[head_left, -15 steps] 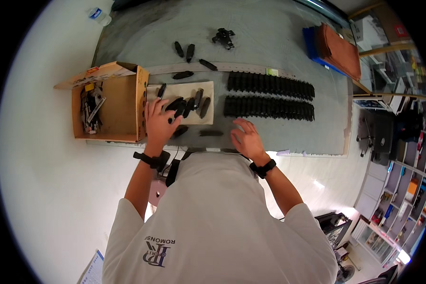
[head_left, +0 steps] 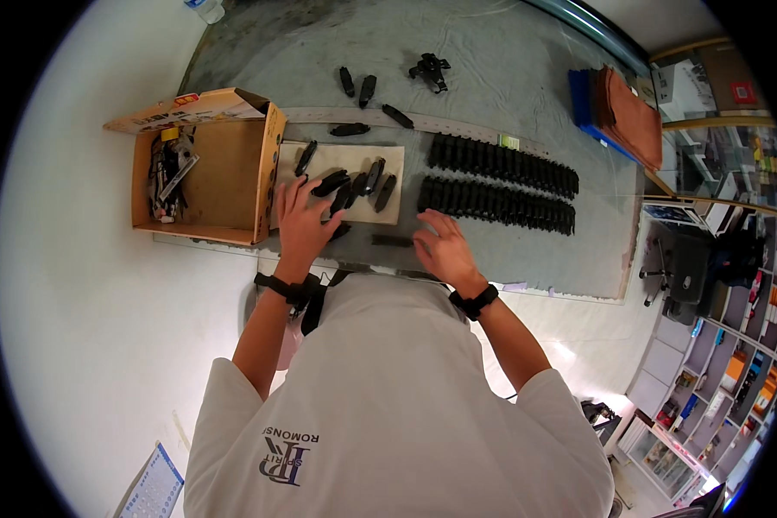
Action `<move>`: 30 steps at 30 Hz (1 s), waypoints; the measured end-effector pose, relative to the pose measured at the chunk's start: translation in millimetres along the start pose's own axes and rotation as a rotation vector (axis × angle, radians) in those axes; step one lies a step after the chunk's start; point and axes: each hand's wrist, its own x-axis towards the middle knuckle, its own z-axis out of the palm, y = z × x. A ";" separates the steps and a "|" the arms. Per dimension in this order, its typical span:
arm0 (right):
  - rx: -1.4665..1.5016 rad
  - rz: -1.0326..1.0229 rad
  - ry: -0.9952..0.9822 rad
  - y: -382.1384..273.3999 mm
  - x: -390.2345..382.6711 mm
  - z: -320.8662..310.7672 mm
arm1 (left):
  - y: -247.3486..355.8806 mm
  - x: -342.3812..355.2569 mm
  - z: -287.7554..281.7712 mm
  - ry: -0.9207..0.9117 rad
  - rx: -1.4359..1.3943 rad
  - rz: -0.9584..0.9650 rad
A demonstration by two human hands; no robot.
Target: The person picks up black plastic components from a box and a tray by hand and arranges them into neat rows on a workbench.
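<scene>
While left hand (head_left: 300,231) spreads fingers beside black pieces (head_left: 386,192) on board (head_left: 337,157), right hand (head_left: 446,254), thumb and fingers apart, sits beside lone piece (head_left: 390,241) (contact impossible to tell). Box (head_left: 233,177) stands left of board; black rows (head_left: 496,205) lie right.

Grey table (head_left: 276,56), cardboard box (head_left: 272,177), rows of apparently ridged black pieces (head_left: 497,206)

Slim black pieces (head_left: 374,176) lie loose at differing angles, above and left of the frame's centre. Two tightly packed black rows (head_left: 498,205) slant gently, above and right of centre.
</scene>
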 end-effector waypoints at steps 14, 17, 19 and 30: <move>-0.001 0.019 0.034 0.0 -4.6 -0.6 | 30.9 24.6 15.2 0.001 -0.123 0.145; 0.008 0.050 0.036 -1.8 -5.9 -4.3 | 15.8 25.7 19.2 0.051 -0.058 0.082; -0.001 0.067 0.037 -0.5 -11.1 -6.1 | 11.7 29.1 17.2 0.057 -0.083 0.075; 0.073 0.244 0.044 -5.3 -19.3 -22.0 | 100.1 27.2 15.9 -0.202 -0.289 0.452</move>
